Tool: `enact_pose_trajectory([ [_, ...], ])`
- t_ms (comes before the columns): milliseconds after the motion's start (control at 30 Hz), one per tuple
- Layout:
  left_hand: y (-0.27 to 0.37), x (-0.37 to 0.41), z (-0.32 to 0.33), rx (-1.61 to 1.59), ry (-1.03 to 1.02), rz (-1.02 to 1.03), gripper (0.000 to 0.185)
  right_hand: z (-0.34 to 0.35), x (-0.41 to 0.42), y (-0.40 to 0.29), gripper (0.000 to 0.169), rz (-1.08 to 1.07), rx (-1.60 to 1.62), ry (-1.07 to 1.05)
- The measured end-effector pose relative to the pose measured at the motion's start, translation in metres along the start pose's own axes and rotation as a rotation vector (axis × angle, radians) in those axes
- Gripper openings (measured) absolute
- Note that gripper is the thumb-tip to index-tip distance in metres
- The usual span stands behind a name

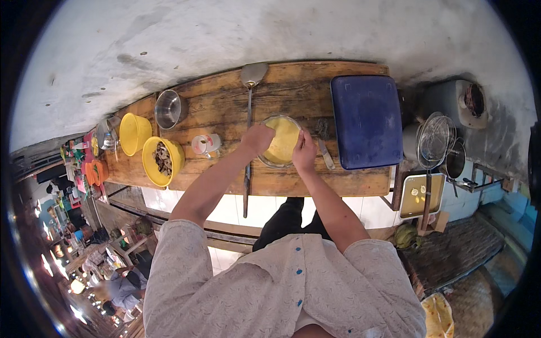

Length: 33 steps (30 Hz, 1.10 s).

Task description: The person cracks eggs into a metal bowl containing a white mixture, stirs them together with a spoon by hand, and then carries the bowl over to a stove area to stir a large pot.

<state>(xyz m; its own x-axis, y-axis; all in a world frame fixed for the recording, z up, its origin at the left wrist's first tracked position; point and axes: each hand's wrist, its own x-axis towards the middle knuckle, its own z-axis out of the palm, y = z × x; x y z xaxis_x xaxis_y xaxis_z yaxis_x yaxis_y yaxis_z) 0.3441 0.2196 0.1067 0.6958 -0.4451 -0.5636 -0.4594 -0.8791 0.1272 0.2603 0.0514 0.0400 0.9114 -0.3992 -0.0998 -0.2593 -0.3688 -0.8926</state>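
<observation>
A round metal bowl of yellow batter-like mixture stands on the wooden table before me. My left hand is closed over the bowl's left side; whether it holds a utensil is hidden. On the opposite side, my right hand grips the rim. Left of the bowl lies a long-handled metal spatula, its handle running past the table edge. A knife lies just right of my right hand. Farther left are a glass mug and a yellow bowl of brown pieces.
An upturned blue tub covers the table's right end. A steel bowl and another yellow bowl stand at the left. Strainers, a pan and a tray are beyond the right edge. Another person is at lower left.
</observation>
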Motion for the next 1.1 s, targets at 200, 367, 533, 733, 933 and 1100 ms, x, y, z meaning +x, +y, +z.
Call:
enact_pose_trajectory([
  [200,0.002,-0.019,0.006,0.057,0.189,0.156,0.02,0.002,0.01,0.004,0.03,-0.149,0.015,0.053],
  [367,0.0,-0.044,0.006,0.137,0.18,0.194,0.033,-0.004,0.01,0.001,0.033,-0.021,-0.018,-0.071],
  [533,-0.002,-0.088,-0.001,0.173,0.142,0.194,0.039,-0.001,0.012,0.003,0.035,-0.04,-0.054,-0.052],
  [733,0.018,-0.107,0.036,0.151,0.098,0.06,0.02,0.0,0.012,0.001,0.037,-0.071,-0.014,-0.056],
  [933,0.056,-0.088,0.036,0.024,0.171,0.086,0.015,-0.008,0.023,-0.005,0.037,-0.051,-0.038,-0.189],
  [1100,0.042,-0.11,0.042,-0.056,0.291,0.032,0.024,-0.01,0.036,-0.007,0.037,-0.047,-0.068,-0.253],
])
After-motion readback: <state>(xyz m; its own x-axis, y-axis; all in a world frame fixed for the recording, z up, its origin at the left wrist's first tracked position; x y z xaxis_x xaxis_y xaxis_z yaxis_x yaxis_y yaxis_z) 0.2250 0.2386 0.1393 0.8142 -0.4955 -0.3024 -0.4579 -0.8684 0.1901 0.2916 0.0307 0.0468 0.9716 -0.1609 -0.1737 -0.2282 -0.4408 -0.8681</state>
